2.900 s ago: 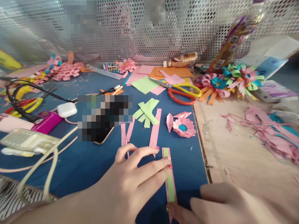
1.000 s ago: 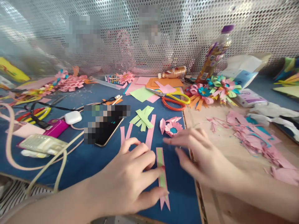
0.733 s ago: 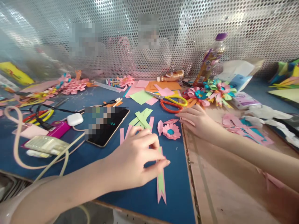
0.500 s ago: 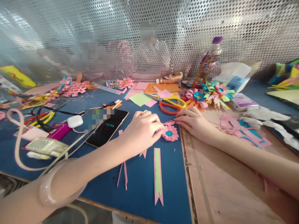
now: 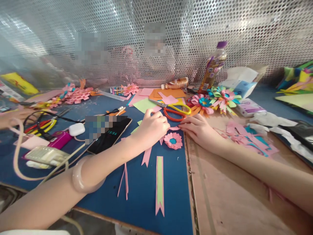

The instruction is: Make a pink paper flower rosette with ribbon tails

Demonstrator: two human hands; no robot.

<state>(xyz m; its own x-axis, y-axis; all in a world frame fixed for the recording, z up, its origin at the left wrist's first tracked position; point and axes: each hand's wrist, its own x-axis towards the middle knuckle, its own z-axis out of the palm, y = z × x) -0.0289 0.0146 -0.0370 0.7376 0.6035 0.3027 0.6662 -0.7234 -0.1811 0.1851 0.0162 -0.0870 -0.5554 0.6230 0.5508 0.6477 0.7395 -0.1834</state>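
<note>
My left hand [image 5: 155, 126] is closed in a pinch just above and left of a small pink paper flower with a blue centre [image 5: 173, 141]. Opposite it, my right hand [image 5: 197, 130] rests at the board's seam, fingertips together. Between the two sets of fingertips lies a short pink paper strip [image 5: 174, 128], its ends covered by my fingers. Below the flower is a notched pink-and-green paper ribbon [image 5: 159, 186]. Another notched pink strip [image 5: 146, 157] comes out under my left hand. Scissors with red and yellow handles [image 5: 174, 114] lie just beyond my hands.
Left of my forearm are a phone [image 5: 110, 135], a white earbud case [image 5: 76, 129] and looping cables. Behind are paper sheets [image 5: 144, 106], finished paper flowers [image 5: 223, 98] and a purple-capped bottle [image 5: 214, 67] against a perforated metal screen [image 5: 195, 32]. Another person's hand [image 5: 17, 117] is at far left.
My left hand has moved slightly away from me, off the flower's edge, so the flower and the notched pink strip show more. Another person's hand has appeared at far left. The view has shifted slightly.
</note>
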